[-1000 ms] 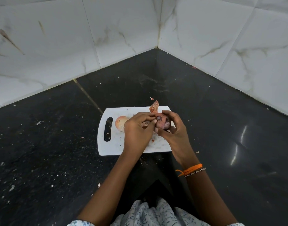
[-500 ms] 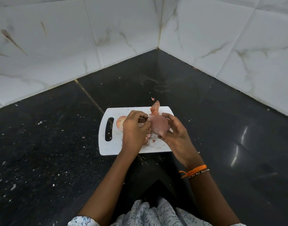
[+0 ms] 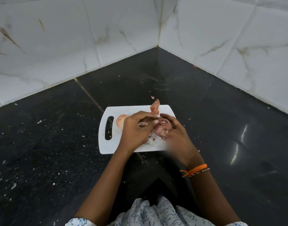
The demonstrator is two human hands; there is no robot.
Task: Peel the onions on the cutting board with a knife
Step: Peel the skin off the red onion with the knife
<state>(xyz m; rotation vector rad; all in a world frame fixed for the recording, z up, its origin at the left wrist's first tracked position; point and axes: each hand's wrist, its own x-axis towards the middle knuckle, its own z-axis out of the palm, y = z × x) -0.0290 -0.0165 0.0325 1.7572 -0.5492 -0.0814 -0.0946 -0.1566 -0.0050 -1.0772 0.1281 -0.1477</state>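
Note:
A white cutting board point(image 3: 133, 110) with a handle slot lies on the black floor. Over its right half my right hand point(image 3: 175, 134) grips a pinkish, partly peeled onion point(image 3: 161, 129). My left hand point(image 3: 136, 128) is beside it, its fingertips pinching at loose skin on the onion's top. A second, unpeeled onion point(image 3: 120, 122) sits on the board to the left, partly hidden by my left hand. A piece of peeled skin point(image 3: 155, 106) lies at the board's far edge. No knife is in sight.
The board sits in a corner where two white marble-tiled walls point(image 3: 107, 35) meet the black floor point(image 3: 42, 144). Small skin scraps and crumbs are scattered on the floor around the board. My patterned clothing point(image 3: 156, 212) shows at the bottom edge.
The onion has been turned in my right hand, now showing flaky skin. My left fingers shifted from the onion's side up to its top.

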